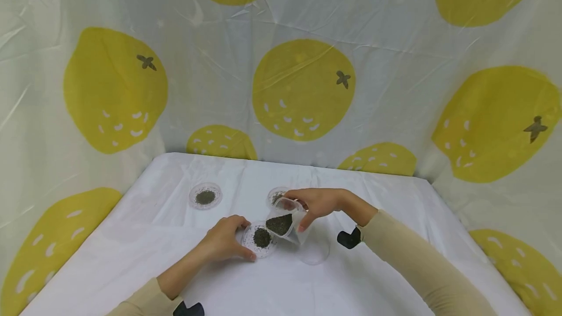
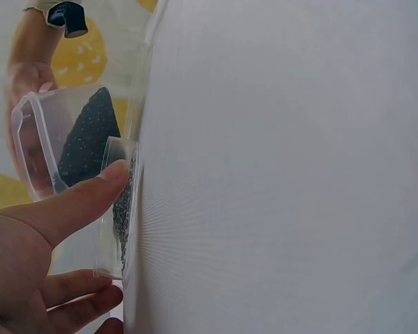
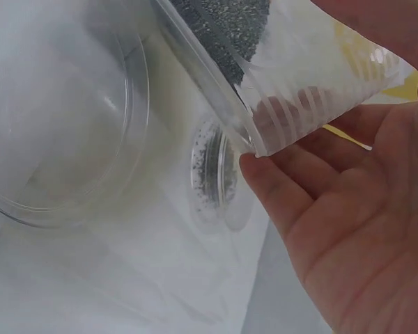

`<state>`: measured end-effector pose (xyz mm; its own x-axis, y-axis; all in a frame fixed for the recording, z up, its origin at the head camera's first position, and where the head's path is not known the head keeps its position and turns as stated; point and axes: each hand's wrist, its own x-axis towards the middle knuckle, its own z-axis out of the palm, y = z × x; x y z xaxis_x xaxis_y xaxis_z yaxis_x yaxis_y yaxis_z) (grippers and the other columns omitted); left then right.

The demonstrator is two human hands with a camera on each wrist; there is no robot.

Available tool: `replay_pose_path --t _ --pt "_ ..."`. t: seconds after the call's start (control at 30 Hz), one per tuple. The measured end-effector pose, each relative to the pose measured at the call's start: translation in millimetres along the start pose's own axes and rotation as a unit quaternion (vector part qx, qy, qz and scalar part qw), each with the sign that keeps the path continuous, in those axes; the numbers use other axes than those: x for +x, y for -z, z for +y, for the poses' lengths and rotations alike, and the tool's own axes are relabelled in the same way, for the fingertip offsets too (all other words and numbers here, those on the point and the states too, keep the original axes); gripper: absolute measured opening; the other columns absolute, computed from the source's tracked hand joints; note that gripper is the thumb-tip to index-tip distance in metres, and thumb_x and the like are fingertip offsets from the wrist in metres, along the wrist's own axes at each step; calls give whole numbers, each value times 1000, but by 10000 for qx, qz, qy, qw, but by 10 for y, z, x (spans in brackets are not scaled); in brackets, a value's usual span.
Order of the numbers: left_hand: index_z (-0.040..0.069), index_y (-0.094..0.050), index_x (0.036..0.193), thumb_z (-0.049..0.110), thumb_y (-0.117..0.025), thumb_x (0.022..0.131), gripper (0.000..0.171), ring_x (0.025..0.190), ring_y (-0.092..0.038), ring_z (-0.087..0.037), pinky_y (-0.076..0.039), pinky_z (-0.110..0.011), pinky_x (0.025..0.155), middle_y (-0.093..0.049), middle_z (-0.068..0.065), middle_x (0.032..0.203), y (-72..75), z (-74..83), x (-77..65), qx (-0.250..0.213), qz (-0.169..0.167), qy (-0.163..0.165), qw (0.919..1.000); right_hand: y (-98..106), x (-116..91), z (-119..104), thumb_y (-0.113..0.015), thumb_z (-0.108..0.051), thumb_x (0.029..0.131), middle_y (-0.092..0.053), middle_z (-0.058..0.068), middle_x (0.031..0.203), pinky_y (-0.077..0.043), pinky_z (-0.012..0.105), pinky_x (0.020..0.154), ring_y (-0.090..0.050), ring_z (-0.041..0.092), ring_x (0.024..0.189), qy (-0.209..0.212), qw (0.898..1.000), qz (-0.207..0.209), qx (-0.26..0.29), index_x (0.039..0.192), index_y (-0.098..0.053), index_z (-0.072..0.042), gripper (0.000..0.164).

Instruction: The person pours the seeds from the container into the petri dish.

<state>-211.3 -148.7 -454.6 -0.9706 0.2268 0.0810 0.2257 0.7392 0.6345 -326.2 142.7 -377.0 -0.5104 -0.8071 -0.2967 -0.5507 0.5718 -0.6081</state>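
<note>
My left hand (image 1: 224, 241) grips the side of a clear petri dish (image 1: 264, 253) on the table, thumb at the front and fingers behind. A small heap of dark granules (image 1: 262, 237) lies in its middle, with scattered grains around. In my right hand (image 1: 324, 204) is a clear plastic container (image 1: 300, 228), tilted to the left with its mouth close over that dish. More dark granules (image 1: 279, 224) have slid toward the container's lower side. From the left wrist view, my thumb (image 2: 90, 202) presses against the dish wall (image 2: 106, 250).
Another petri dish (image 1: 192, 197) with dark granules stands at the back left. A third dish (image 1: 272, 194) with granules is partly hidden behind the right hand. A clear round dish or lid (image 1: 314, 261) lies below the right hand. White cloth (image 1: 246, 291) covers the table.
</note>
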Motion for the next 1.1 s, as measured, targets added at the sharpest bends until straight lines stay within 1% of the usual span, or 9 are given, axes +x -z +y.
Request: replay_pose_path --t 0.13,0.3,0.47,0.67,0.77,0.83,0.97,1.03,1.1 --pt "8 -70 120 36 -103 55 78 115 -61 -36 -48 -61 97 -69 -5 117 -1 -10 -10 -24 29 -4 10000 -7 -17 20 -89 -31 80 -40 1 156 -42 45 108 -45 26 133 100 9997 116 182 158 -37 -12 96" --pt "8 -70 119 37 -103 55 77 115 -61 -36 -48 -61 97 -69 -5 117 -4 -17 -14 -42 55 -3 10000 -24 -28 59 -89 -24 81 -45 0 150 -46 46 102 -46 28 129 335 9976 264 545 152 -43 -14 86" --pt "8 -70 119 37 -102 55 77 115 -61 -35 -48 -61 97 -69 -5 117 -5 -13 -27 -47 33 7 10000 -77 -32 146 -89 -20 81 -47 2 147 -47 44 102 -42 24 136 551 9923 367 1043 147 -46 -12 79" --pt "8 -70 120 38 -102 56 78 115 -61 -35 -48 -61 97 -69 -5 117 -10 -18 -17 -55 34 -26 10000 -130 -30 212 -86 -13 82 -48 11 145 -40 46 113 -43 25 143 851 9790 455 1795 140 -45 -3 72" --pt "8 -70 119 38 -102 55 78 114 -61 -35 -48 -62 96 -69 -4 117 -17 -27 -15 -45 26 2 10000 -149 -42 219 -85 -12 82 -47 14 146 -39 49 114 -42 29 144 929 9721 538 2086 139 -43 0 72" --pt "8 -70 119 38 -102 55 78 114 -61 -34 -48 -62 96 -69 -4 117 -20 -32 -16 -43 27 5 10000 -158 -52 220 -85 -11 81 -46 15 146 -38 49 114 -41 30 145 946 9690 620 2197 138 -42 0 72" --pt "8 -70 118 39 -102 55 77 114 -60 -34 -48 -62 96 -69 -4 117 -17 -24 -17 -43 38 -27 10000 -176 -68 238 -85 -9 80 -44 23 146 -33 52 117 -40 32 146 1098 9611 820 2399 137 -40 1 73" --pt "8 -70 118 39 -102 56 77 114 -60 -34 -47 -62 96 -69 -4 117 -15 -20 -13 -56 33 -33 10000 -189 -79 250 -86 -8 80 -42 25 147 -31 51 118 -40 31 146 1154 9575 894 2489 137 -39 2 74" --pt "8 -70 119 39 -102 56 77 114 -60 -35 -47 -62 96 -69 -5 117 -12 -16 -10 -60 18 -53 10000 -204 -98 261 -86 -7 80 -42 25 147 -33 51 117 -40 32 145 1157 9532 972 2619 137 -39 2 74"
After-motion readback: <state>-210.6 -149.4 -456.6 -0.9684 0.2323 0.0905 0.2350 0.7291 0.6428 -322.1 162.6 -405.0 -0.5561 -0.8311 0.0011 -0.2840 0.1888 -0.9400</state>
